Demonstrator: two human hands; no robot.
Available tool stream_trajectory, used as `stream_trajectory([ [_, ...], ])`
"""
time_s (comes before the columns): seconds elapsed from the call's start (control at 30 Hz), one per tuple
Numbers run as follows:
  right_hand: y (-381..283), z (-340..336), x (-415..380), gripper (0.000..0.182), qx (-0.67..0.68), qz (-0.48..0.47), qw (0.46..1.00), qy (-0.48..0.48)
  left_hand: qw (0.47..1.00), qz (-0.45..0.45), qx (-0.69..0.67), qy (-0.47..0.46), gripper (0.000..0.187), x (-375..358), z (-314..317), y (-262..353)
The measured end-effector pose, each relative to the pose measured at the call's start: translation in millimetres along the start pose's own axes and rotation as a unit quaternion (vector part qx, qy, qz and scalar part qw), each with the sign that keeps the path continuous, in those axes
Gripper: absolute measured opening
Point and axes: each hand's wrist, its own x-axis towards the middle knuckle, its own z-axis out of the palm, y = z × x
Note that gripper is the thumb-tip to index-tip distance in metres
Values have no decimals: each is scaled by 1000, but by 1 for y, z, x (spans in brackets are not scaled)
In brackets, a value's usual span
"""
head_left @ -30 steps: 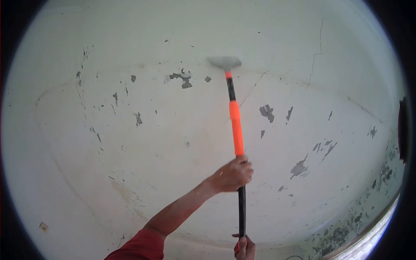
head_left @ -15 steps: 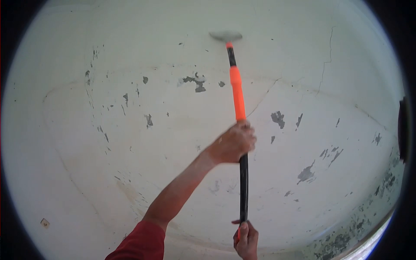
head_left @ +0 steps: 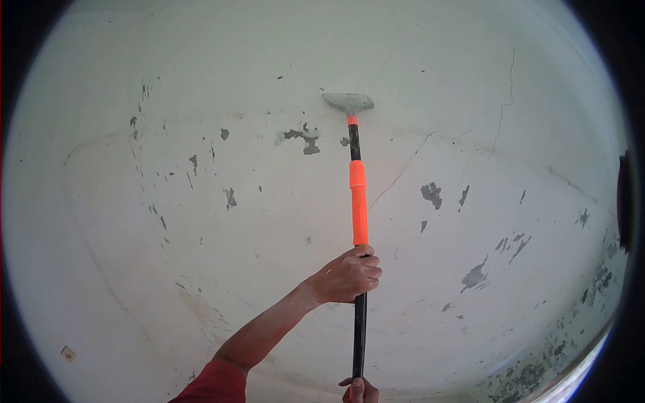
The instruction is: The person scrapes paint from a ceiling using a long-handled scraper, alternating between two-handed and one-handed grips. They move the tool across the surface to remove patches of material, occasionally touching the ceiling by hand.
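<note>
A long-handled scraper (head_left: 359, 201) with a black and orange shaft stands nearly upright before the wall (head_left: 289, 221). Its wide metal blade (head_left: 349, 102) overlaps the wall just above a faint brownish line. My left hand (head_left: 346, 275), at the end of a red-sleeved arm, is wrapped round the black shaft right below the orange sleeve. Lower down, at the bottom edge of the view, my right hand (head_left: 363, 391) grips the end of the handle, thumb along it and partly cut off by the frame.
Grey bare patches (head_left: 432, 195) are scattered over the pale wall. A thin crack (head_left: 504, 104) runs down the upper right. A small wall socket (head_left: 68, 354) sits at lower left, a dark object (head_left: 625, 201) at the right edge. Dark blotches (head_left: 531, 373) cover the lower right.
The scraper has come down the wall, its blade dropping from high up to near the brownish line. Both hands have moved down and slightly left with it, still gripping.
</note>
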Motion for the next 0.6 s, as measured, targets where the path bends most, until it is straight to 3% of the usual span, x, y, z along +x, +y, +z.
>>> stream_trajectory([
  [0.1,3,-7,-5,52,67,16,997,-43,1000,-4,1,2,24,-3,-3,3],
  [0.17,-1,-21,-14,38,365,77,917,-138,1000,-2,-11,22,24,-4,5,11],
  [0.2,38,-27,-14,27,380,34,915,-130,999,-2,-22,42,23,-4,8,13],
  [0.4,33,-37,-25,27,463,103,862,-177,997,-1,-76,-9,23,3,-10,9],
  [0.53,36,-32,-13,23,427,74,877,-208,998,-5,-52,31,23,-6,4,12],
  [0.6,37,-29,-4,22,423,76,887,-170,998,3,10,55,23,-9,20,15],
])
